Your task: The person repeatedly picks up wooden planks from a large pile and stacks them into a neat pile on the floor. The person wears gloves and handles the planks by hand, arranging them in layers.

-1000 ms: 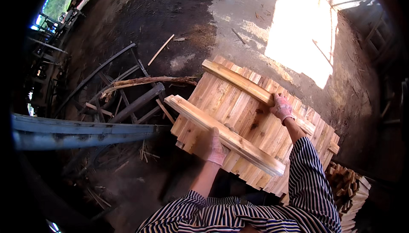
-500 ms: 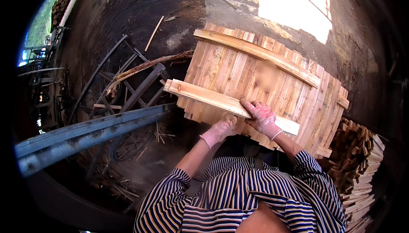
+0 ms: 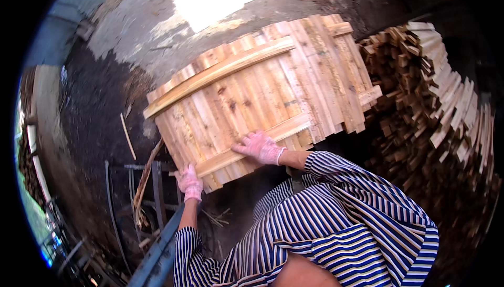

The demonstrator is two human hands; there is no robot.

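A panel of side-by-side wooden boards lies in front of me, with a far wooden slat across its boards. Another slat, the near one, lies across the boards closer to my body. My left hand, in a pinkish work glove, is closed around the left end of this near slat, at the panel's corner. Farther along, my gloved right hand grips the same slat from above, its fingers bent over the wood. The undersides of both hands are hidden.
A tall stack of cut wooden strips stands at the right. At the lower left are a blue metal beam and a dark metal frame with a bark-edged strip. A thin stick lies on the dark ground.
My view has swung to the right. The near slat's left end, earlier jutting past the panel, now sits at its edge. My left hand has moved from under the near edge to that end.
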